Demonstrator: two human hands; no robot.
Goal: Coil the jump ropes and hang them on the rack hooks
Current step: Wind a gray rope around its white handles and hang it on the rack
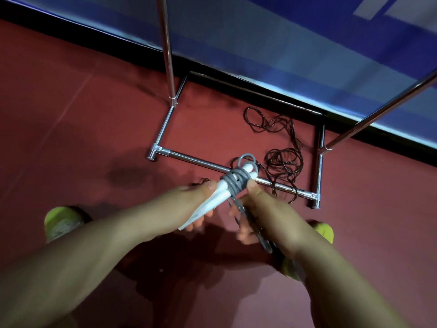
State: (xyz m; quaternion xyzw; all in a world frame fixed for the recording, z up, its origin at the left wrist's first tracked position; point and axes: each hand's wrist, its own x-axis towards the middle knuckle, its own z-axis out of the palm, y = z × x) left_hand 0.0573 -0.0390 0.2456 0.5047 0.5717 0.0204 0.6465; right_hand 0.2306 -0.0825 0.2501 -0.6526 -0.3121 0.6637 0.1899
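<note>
White handles, 2, gripped by left hand; right hand clutches grey rope; 1 dark rope on floor.

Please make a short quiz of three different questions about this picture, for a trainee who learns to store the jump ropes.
1. True or false: the grey rope is wound around the white handles.
2. Which hand grips the white handles? A) the left hand B) the right hand C) neither hand
3. Fill in: the dark rope lies loose on the ____, partly across the rack's base bar.

Key:
1. True; several turns wrap the two handles.
2. A; the right hand holds the grey rope beside the wraps.
3. floor; it is not coiled yet.
</note>
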